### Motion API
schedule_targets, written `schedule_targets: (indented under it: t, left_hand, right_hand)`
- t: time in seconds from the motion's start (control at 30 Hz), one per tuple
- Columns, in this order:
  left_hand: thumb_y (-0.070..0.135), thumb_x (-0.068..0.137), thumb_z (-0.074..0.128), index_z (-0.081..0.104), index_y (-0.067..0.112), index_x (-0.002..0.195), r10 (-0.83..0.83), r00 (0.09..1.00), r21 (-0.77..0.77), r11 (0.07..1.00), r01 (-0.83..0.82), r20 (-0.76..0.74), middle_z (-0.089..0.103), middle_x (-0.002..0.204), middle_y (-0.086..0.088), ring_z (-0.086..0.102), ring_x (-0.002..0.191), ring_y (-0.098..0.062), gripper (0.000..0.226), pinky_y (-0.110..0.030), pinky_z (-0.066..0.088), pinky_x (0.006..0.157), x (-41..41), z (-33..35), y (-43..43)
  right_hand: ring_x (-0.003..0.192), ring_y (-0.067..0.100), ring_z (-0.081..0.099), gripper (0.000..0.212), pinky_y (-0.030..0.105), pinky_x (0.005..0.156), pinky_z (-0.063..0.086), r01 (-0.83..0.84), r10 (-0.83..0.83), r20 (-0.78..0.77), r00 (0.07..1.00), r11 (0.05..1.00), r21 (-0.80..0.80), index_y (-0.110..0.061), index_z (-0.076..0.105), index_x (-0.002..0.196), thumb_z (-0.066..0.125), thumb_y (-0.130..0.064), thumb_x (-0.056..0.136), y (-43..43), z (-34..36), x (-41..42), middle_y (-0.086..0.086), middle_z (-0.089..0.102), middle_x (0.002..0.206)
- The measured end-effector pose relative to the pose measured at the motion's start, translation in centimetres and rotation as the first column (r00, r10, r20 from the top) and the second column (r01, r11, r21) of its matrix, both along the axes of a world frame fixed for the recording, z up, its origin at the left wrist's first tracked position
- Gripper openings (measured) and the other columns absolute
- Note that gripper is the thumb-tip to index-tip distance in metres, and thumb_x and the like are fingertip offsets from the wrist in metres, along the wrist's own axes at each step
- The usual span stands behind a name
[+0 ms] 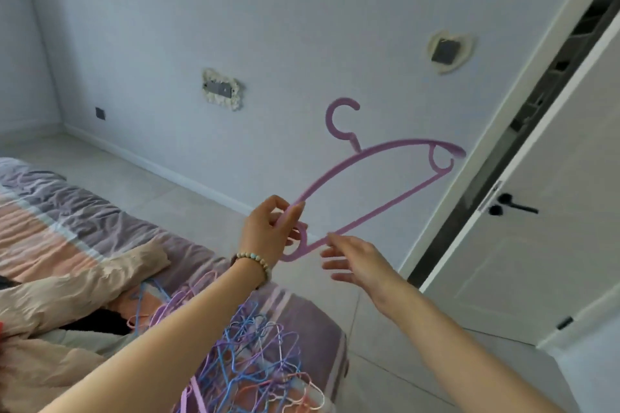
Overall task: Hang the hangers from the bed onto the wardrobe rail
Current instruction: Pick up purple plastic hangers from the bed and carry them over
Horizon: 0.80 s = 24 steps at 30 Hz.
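So right now the left hand (268,228) is pinching a purple plastic hanger (351,137) by its near-left end, with thumb and fingers (295,211) curled round the shoulder tip. The hanger is up in the air in front of the wall, hook pointing up and its other end out toward the white door (536,245) on the right. The right hand (355,261) is open with its fingers (330,253) spread, just under the bottom bar near the left corner. It's blurry, so I can't tell if it's actually touching. It's holding nothing, anyway.

The rest of the hangers (255,355), thin blue, purple and pink ones, sit in a tangled heap on the striped bed (67,218), near and left. There's no wardrobe rail in view at all.

What could go wrong, in my opinion:
- Held by one tip only, the hanger can swing or twist out of the pinch, especially if the right hand bumps the bar instead of catching it.
- The far end sticks out a long way, so turning toward the wardrobe could clip the door or its frame.
- That heap looks properly interlocked, so pulling one out will probably drag a few off the bed.
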<state>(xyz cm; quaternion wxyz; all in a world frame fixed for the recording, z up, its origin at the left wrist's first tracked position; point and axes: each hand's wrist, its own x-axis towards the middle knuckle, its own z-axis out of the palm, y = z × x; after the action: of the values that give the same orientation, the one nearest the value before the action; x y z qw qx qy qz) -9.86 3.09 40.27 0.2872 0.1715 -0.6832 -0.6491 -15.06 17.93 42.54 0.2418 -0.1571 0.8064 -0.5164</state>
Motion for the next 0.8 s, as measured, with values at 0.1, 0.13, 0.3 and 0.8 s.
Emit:
schedule_targets:
  t: [0.1, 0.13, 0.3, 0.8]
  left_hand:
    - [0.035, 0.087, 0.06, 0.056, 0.014, 0.077, -0.125, 0.992, -0.062, 0.99, 0.123, -0.018, 0.073, 0.07, -0.005, 0.069, 0.063, -0.023, 0.023, -0.027, 0.056, 0.059, -1.2, 6.2, 4.7]
    - [0.035, 0.087, 0.06, 0.057, 0.012, 0.079, -0.165, 0.986, -0.095, 0.982, 0.162, -0.023, 0.073, 0.07, -0.005, 0.07, 0.064, -0.023, 0.024, -0.026, 0.056, 0.059, -1.5, 8.1, 6.3]
    - [0.037, 0.086, 0.06, 0.06, 0.008, 0.085, -0.389, 0.921, -0.262, 0.893, 0.366, -0.037, 0.074, 0.069, -0.004, 0.071, 0.067, -0.024, 0.029, -0.028, 0.058, 0.063, -2.2, 16.9, 15.3]
    - [0.034, 0.09, 0.055, 0.057, 0.013, 0.081, -0.873, 0.487, -0.49, 0.416, 0.766, 0.02, 0.074, 0.077, -0.009, 0.066, 0.059, -0.018, 0.023, -0.025, 0.055, 0.058, 0.7, 33.1, 51.9]
  right_hand:
    - [0.09, 0.017, 0.067, 0.036, 0.024, 0.077, 0.055, 0.034, -0.029, -0.091, 0.995, 0.998, 0.056, -0.014, 0.063, 0.104, 0.046, -0.044, 0.095, 6.5, 6.2, -0.5, 0.003, 0.068, 0.099]
    - [0.09, 0.018, 0.068, 0.037, 0.027, 0.08, 0.056, 0.041, -0.035, -0.105, 0.994, 0.998, 0.052, -0.012, 0.064, 0.102, 0.047, -0.044, 0.095, 8.7, 8.1, -0.5, 0.005, 0.07, 0.098]
    - [0.09, 0.019, 0.07, 0.031, 0.033, 0.086, 0.056, 0.156, -0.184, -0.237, 0.954, 0.979, -0.133, -0.014, 0.063, 0.107, 0.049, -0.039, 0.095, 19.9, 17.5, 1.3, 0.006, 0.071, 0.098]
    - [0.077, 0.016, 0.068, 0.029, 0.024, 0.068, 0.054, 0.429, -0.706, -0.376, 0.6, 0.68, -0.594, -0.006, 0.066, 0.101, 0.051, -0.029, 0.095, 54.0, 30.1, 10.6, 0.005, 0.072, 0.086]
